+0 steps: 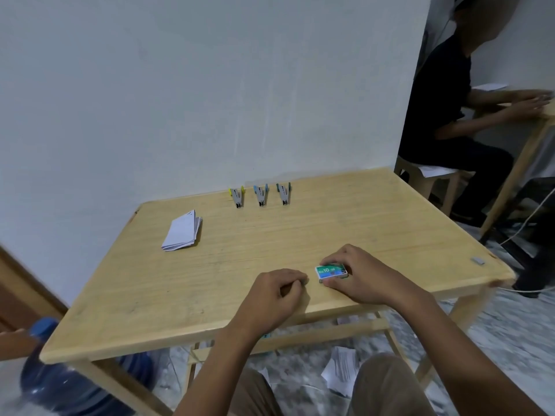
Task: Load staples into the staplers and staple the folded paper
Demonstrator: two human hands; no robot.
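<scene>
Our right grip clamps one staple box on the worktop; our left grip rests curled, holding nothing. Three staplers stand at the far edge, with one folded paper stack to their left.

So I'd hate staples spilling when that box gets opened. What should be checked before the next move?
1. Grip on the staple box: ok, the right hand pinches it on the table.
2. Box shut: cannot tell, fingers cover its edges.
3. The left hand free: ok, curled beside the box, nothing seen in it.
4. The staplers ready: ok, three stand in a row at the far edge.
5. The folded paper clear of the work: ok, stacked far left.
</scene>
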